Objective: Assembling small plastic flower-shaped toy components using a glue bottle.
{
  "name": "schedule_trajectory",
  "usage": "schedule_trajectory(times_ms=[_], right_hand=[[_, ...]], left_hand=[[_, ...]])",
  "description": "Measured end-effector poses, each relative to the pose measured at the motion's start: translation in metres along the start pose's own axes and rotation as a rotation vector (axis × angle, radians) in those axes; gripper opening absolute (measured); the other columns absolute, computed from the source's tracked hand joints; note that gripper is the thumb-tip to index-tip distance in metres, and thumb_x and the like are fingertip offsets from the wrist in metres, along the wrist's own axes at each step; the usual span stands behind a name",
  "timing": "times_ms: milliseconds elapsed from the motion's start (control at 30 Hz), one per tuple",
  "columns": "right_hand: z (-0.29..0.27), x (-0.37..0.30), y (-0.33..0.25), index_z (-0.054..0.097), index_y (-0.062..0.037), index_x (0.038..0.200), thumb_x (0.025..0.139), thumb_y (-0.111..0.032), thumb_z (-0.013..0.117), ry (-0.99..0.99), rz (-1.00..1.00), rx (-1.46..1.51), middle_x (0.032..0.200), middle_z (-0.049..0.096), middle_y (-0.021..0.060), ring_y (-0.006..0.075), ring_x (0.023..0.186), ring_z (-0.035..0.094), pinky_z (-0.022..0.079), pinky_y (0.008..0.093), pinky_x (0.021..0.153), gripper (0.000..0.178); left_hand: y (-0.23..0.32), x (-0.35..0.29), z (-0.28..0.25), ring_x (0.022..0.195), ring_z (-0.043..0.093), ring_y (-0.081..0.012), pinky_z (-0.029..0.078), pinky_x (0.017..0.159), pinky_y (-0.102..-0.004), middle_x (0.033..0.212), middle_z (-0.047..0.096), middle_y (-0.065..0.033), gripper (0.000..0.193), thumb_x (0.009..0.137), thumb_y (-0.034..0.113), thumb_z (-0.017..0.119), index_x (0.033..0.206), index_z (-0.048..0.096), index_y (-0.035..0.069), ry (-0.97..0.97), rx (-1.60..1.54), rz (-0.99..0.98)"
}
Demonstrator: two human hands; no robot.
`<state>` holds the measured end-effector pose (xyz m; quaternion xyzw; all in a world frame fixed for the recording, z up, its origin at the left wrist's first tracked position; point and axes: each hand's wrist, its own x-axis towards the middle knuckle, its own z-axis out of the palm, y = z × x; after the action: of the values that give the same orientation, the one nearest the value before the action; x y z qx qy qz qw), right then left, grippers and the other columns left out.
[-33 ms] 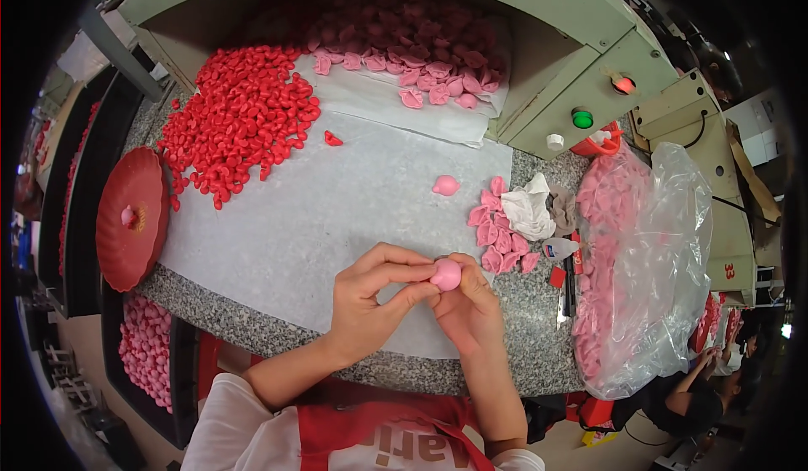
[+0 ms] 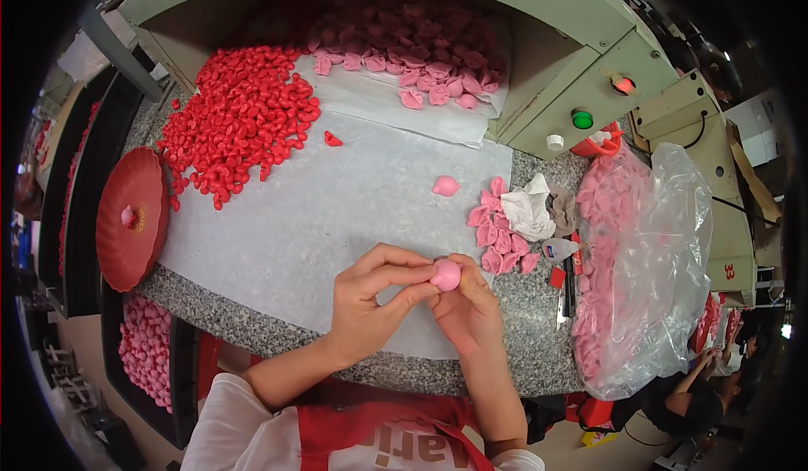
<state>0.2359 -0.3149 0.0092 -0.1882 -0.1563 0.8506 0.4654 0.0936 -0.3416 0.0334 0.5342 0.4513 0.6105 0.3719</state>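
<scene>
Over the near part of the paper sheet, my two hands meet around a small round pink piece (image 2: 447, 276), smooth and rubbery-looking. My left hand (image 2: 377, 296) pinches its left side between thumb and fingers. From the right, my right hand (image 2: 468, 309) closes on the same piece, with the fingertips partly hidden behind it. Farther off on the paper lies a similar pink ball (image 2: 446, 186) with a small tip. To its right is a small heap of hollow pink shells (image 2: 502, 239).
A pile of red pieces (image 2: 244, 117) spreads at the far left, beside a red fluted dish (image 2: 132, 218). More pink shells (image 2: 438, 71) fill the green metal housing (image 2: 581, 75). On the right are a crumpled white cloth (image 2: 529, 207), a small bottle (image 2: 557, 249) and a clear bag (image 2: 648, 277).
</scene>
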Motion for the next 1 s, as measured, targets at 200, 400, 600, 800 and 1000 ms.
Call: schedule_trajectory(times_ms=[200, 400, 600, 800, 1000], right_hand=[[0.002, 0.001, 0.004, 0.056, -0.0043, 0.100, 0.085, -0.015, 0.052, -0.002, -0.011, 0.073, 0.100, 0.057, 0.0078, 0.0182, 0.095, 0.054, 0.044, 0.0345, 0.082, 0.019], [0.014, 0.000, -0.007, 0.056, -0.0041, 0.090, 0.084, -0.016, 0.054, 0.162, -0.178, -0.502, 0.091, 0.058, 0.0061, 0.0143, 0.079, 0.058, 0.049, 0.0269, 0.063, 0.013], [0.025, 0.002, -0.009, 0.055, -0.0010, 0.087, 0.085, -0.014, 0.054, 0.235, -0.364, -0.942, 0.074, 0.059, 0.0069, 0.0128, 0.059, 0.058, 0.047, 0.0218, 0.048, 0.013], [0.013, 0.000, -0.022, 0.056, 0.0006, 0.084, 0.088, -0.027, 0.048, 0.232, 0.002, -0.523, 0.069, 0.061, 0.0091, 0.0138, 0.053, 0.058, 0.045, 0.0225, 0.041, 0.029], [0.023, -0.002, -0.016, 0.058, -0.0024, 0.080, 0.087, -0.035, 0.049, 0.245, 0.121, -0.449, 0.064, 0.060, 0.0063, 0.0124, 0.048, 0.057, 0.044, 0.0212, 0.041, 0.034]], left_hand=[[-0.002, -0.004, -0.001, 0.081, 0.057, -0.0182, 0.046, 0.071, -0.0242, 0.091, 0.057, -0.0125, 0.018, 0.068, -0.010, 0.064, 0.084, 0.062, -0.003, 0.011, 0.000, 0.070], [-0.009, 0.005, -0.005, 0.074, 0.059, -0.0148, 0.049, 0.065, -0.0229, 0.085, 0.060, -0.0103, 0.009, 0.079, 0.004, 0.058, 0.087, 0.060, -0.001, 0.012, -0.501, -0.590], [-0.013, 0.009, -0.010, 0.068, 0.061, -0.0126, 0.051, 0.061, -0.0214, 0.079, 0.061, -0.0079, 0.016, 0.084, 0.012, 0.053, 0.093, 0.058, 0.000, -0.028, -0.732, -0.857], [0.007, 0.008, -0.002, 0.077, 0.058, -0.0118, 0.050, 0.061, -0.0212, 0.095, 0.054, -0.0082, 0.034, 0.072, -0.003, 0.064, 0.104, 0.056, -0.001, -0.102, -0.372, -0.408], [0.003, 0.004, -0.003, 0.087, 0.054, -0.0115, 0.049, 0.065, -0.0220, 0.101, 0.049, -0.0086, 0.036, 0.069, -0.004, 0.066, 0.104, 0.057, -0.002, -0.222, -0.121, -0.227]])
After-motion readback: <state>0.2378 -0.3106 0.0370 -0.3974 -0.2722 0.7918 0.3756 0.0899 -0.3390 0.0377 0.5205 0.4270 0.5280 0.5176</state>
